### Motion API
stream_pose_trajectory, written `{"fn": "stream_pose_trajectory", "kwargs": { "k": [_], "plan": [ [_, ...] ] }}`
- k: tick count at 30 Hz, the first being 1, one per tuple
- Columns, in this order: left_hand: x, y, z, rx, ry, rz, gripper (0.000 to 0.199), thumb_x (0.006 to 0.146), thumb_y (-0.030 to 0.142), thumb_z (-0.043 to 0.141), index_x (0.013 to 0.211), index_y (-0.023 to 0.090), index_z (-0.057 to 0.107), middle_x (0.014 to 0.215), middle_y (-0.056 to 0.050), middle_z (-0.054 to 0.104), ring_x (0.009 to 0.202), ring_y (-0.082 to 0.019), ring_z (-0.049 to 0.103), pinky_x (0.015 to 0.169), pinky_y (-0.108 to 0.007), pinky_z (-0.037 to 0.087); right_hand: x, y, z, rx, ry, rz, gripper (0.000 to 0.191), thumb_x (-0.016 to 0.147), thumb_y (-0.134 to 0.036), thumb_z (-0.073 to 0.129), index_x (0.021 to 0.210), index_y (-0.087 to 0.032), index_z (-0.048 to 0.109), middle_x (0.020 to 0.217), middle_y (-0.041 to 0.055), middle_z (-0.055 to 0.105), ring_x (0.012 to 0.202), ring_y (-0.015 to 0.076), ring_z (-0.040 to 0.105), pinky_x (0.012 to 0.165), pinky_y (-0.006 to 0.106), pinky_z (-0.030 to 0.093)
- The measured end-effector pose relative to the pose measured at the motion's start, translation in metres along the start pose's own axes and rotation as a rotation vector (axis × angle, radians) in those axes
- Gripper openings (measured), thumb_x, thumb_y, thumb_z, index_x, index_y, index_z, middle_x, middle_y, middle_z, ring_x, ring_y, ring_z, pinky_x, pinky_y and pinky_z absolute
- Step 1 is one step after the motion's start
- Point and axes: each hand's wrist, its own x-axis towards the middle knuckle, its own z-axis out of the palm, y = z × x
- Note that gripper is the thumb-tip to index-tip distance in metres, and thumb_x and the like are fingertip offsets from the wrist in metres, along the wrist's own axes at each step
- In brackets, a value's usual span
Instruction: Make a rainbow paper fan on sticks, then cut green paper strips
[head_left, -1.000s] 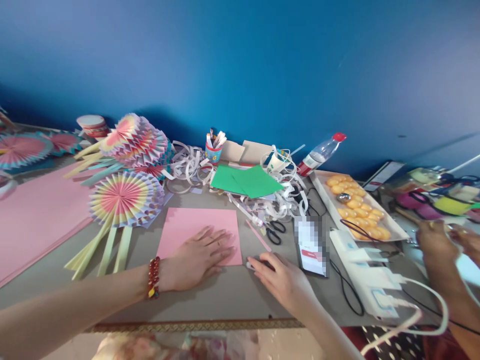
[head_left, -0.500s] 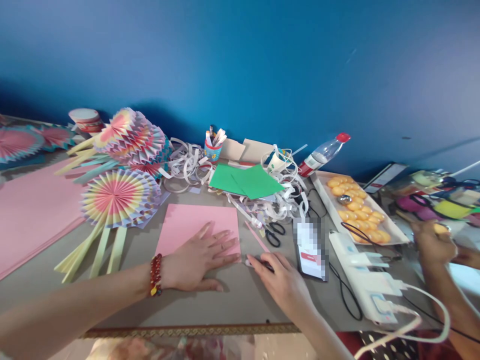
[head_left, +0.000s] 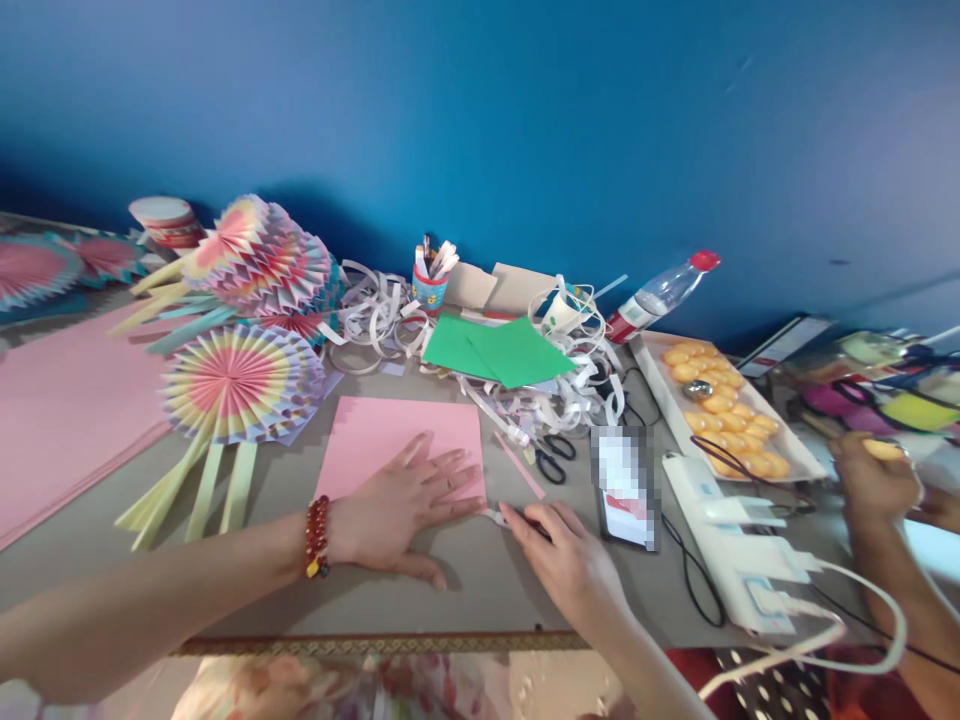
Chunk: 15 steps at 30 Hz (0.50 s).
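Note:
A square pink sheet of paper (head_left: 382,430) lies on the grey table. Spread flat over its lower right part is my left hand (head_left: 416,500), fingers apart, a red bead bracelet on the wrist. My right hand (head_left: 574,565) rests to the right of the sheet, closed around a slim craft knife (head_left: 495,517) with a pale tip and dark body. Most of the knife is hidden by the fingers; its tip is by the sheet's lower right corner. A narrow pink paper strip (head_left: 521,467) and black-handled scissors (head_left: 553,462) lie just beyond my right hand.
Folded paper rosettes (head_left: 232,385) and large pink sheets (head_left: 71,420) lie left. Green paper (head_left: 495,350) sits on curled white strips behind. A phone (head_left: 630,525), a power strip (head_left: 739,560) and a tray (head_left: 806,465) of yellow pieces stand right. Another person's hand (head_left: 874,480) holds something yellow.
The view has shifted slightly. My left hand stays flat on the pink sheet, and my right hand keeps hold of the craft knife near the sheet's corner with little movement.

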Motion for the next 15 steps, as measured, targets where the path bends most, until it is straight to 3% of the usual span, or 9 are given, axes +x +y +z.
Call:
{"fn": "stream_pose_trajectory", "kwargs": {
  "k": [5,15],
  "plan": [
    [0.000,-0.001,0.000,0.005,0.000,0.002,0.085,0.086,0.077,0.037,0.154,0.028,0.025,0.160,-0.012,0.027,0.147,-0.035,0.021,0.115,-0.065,0.000,-0.002,-0.007,-0.001,-0.005,0.003,0.008,0.040,0.090,-0.007,0.058,0.127,-0.021,0.064,0.088,0.0037,0.064,0.080,0.0166,0.059,0.071,0.024,0.048],
    [0.000,-0.001,0.003,0.018,-0.010,0.006,0.085,0.086,0.079,0.034,0.154,0.028,0.025,0.160,-0.012,0.024,0.147,-0.035,0.020,0.115,-0.065,-0.003,0.007,-0.023,-0.003,0.039,0.079,0.009,0.029,0.099,-0.015,0.046,0.120,-0.015,0.065,0.087,0.0067,0.066,0.082,0.0178,0.060,0.076,0.026,0.049]
  ]
}}
